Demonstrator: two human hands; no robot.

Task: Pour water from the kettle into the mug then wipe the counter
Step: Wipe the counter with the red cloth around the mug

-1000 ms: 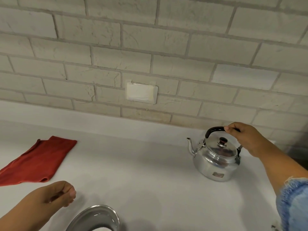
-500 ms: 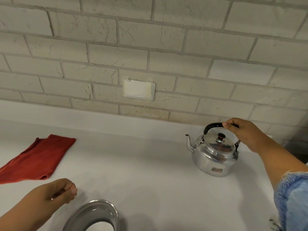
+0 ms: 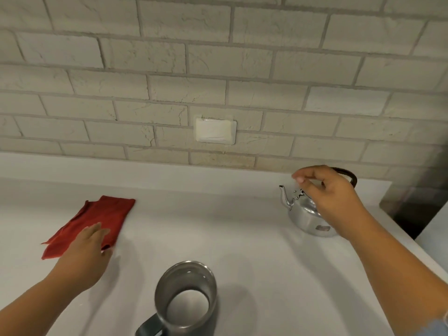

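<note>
A shiny steel kettle [image 3: 304, 215] with a black handle stands on the white counter [image 3: 218, 226] at the right, its spout pointing left. My right hand [image 3: 324, 192] hovers over its lid, fingers loosely apart, off the handle. A steel mug [image 3: 186, 295] with a dark handle stands near the front edge; its inside reflects light, and I cannot tell whether it holds water. A red cloth [image 3: 92, 221] lies flat at the left. My left hand [image 3: 89, 248] reaches over the cloth's near corner with fingers spread.
A pale brick wall [image 3: 218, 81] with a covered white outlet plate [image 3: 215, 130] backs the counter. The counter ends at the right beside a dark gap [image 3: 412, 209].
My right hand has let go of the kettle handle and now hangs above the lid. My left hand opened and moved left and forward onto the red cloth. The view tilted down, showing the whole mug.
</note>
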